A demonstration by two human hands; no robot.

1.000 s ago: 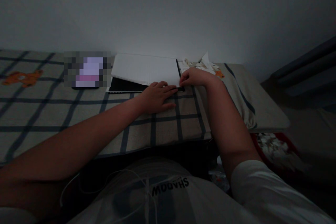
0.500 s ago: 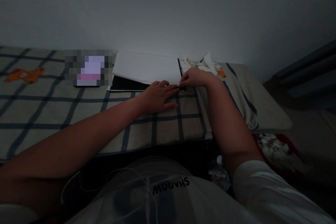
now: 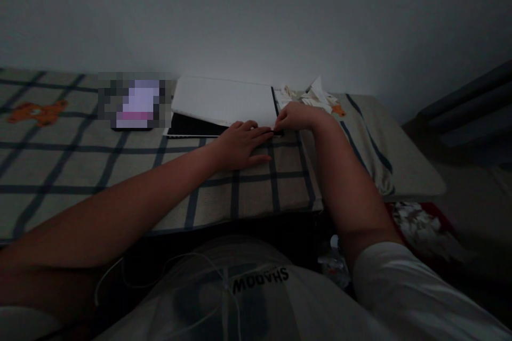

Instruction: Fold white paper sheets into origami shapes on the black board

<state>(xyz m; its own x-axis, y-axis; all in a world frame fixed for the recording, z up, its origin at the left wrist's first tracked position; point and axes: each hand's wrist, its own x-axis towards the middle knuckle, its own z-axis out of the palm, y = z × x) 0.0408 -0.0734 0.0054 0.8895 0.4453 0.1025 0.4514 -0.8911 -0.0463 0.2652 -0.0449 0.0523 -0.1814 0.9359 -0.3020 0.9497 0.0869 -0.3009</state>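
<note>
A notebook with white pages [image 3: 224, 98] and a black cover [image 3: 196, 125] lies on the checked cloth against the wall. Its front page edge curls up on the left, baring the black sheet beneath. My left hand [image 3: 244, 144] rests flat across the notebook's near edge, fingers stretched to the right and thumb apart. At the near right corner my right hand [image 3: 296, 117] pinches the page edge between thumb and fingertips; the exact spot is partly hidden. The fingertips of both hands almost meet there.
A phone [image 3: 138, 104], blurred out, lies left of the notebook. Torn paper scraps [image 3: 316, 95] are heaped behind my right hand. The checked cloth [image 3: 132, 170] covers the table. Below on the right stand a red bin [image 3: 438, 218] full of paper and a clear plastic bottle [image 3: 334, 266].
Hardly anything differs. My right fingertips have shifted very slightly at the page corner, and the view has moved a little. My left hand stays in place.
</note>
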